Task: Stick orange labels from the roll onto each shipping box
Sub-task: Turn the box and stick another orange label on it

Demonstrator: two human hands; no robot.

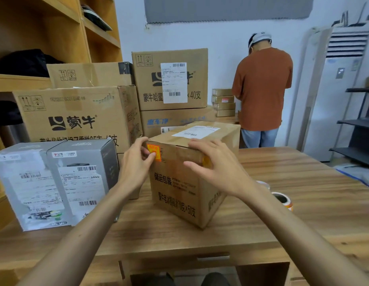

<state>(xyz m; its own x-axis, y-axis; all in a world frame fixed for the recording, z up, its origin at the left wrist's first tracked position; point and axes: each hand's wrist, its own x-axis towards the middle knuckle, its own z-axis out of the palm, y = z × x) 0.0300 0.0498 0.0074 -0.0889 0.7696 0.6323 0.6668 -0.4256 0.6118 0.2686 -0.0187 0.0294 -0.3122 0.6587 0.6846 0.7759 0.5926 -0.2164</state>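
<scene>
Label work on this shipping box (175, 193) looks nearly wrapped up: the orange label (153, 154) is already on the top left corner of the front face, and your left hand (136, 162) has its thumb pressed on it with the other fingers loosely bent against the box corner, not clamped round anything. Your right hand (216, 168) is spread wide and relaxed over the top front edge, just steadying the box and holding nothing. There's an orange-yellow patch (206, 162) by the right front edge under your fingers. It might be a second label, but it's too blurry to call. The box sits in the middle of the wooden table (200, 240), and the label roll (282, 200) is off to your right, well apart from it. I'd guess the next move is to rub the edges flat, let go, grab the roll and peel a fresh one for the grey box (84, 182) on your left, which shows no orange yet. For readable stuff, the front of your box says 储运包装 and ends in ×50支. The grey box has a 公牛 logo, the big carton (76, 120) behind it reads 蒙牛, and the upper carton (171, 79) reads 蒙牛哈蜜 and ×40支. The white waybill (196, 132) on top is unreadable.
</scene>
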